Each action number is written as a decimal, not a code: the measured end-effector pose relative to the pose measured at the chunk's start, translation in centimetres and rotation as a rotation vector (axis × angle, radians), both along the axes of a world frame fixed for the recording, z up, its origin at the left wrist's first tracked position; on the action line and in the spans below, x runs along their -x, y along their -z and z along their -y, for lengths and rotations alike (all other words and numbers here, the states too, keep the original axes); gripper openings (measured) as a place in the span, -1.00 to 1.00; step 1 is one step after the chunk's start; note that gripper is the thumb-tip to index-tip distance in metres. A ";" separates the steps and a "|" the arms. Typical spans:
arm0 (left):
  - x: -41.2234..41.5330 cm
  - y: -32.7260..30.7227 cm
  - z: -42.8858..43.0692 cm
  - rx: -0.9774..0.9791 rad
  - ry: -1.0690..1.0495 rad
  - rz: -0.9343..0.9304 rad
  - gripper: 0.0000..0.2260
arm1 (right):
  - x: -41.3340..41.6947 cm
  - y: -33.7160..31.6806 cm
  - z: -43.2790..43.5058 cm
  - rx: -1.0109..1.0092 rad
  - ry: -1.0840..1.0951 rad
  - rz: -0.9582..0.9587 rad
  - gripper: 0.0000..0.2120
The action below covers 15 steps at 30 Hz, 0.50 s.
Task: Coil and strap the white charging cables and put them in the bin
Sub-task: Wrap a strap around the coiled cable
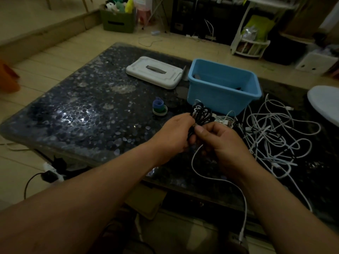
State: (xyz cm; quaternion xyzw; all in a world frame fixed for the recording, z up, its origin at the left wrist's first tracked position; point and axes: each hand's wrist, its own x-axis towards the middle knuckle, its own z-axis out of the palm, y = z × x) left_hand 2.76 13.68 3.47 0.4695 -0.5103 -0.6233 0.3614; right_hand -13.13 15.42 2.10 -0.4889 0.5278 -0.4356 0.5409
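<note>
Both your hands are clamped on the coil [201,115] just in front of the bin [220,92] — left hand [174,134] curled round its loops, right hand [225,143] pinching it — and it looks mostly dark with white strands, so a wrong cable may get bundled in. A loose white cable [245,208] trails from under your right hand, away from the bin and over the table [73,107] edge, and its weight could drag the loops open. The strap roll [160,107] lies left of the bin, so reaching for it frees a hand and the coil may spring apart.
</note>
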 end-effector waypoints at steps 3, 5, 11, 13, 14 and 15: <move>-0.4 -0.4 0.2 0.046 0.055 -0.046 -0.76 | 0.2 0.0 0.1 0.022 -0.023 0.081 -0.75; -1.1 -0.9 0.5 0.029 0.163 -0.133 -0.72 | 0.5 -0.1 0.1 0.027 -0.052 0.147 -0.75; -2.3 -2.3 0.5 0.014 0.416 -0.249 -0.62 | 0.7 -0.8 -0.1 0.015 -0.190 0.320 -0.60; -2.4 -2.4 0.6 -0.013 0.411 -0.270 -0.56 | 0.6 -1.0 -0.1 0.009 -0.199 0.335 -0.58; -2.4 -2.4 0.6 -0.029 0.409 -0.279 -0.53 | 0.6 -1.1 0.0 0.006 -0.206 0.352 -0.57; -2.5 -2.4 0.6 -0.041 0.411 -0.286 -0.51 | 0.7 -1.0 0.0 0.001 -0.218 0.368 -0.56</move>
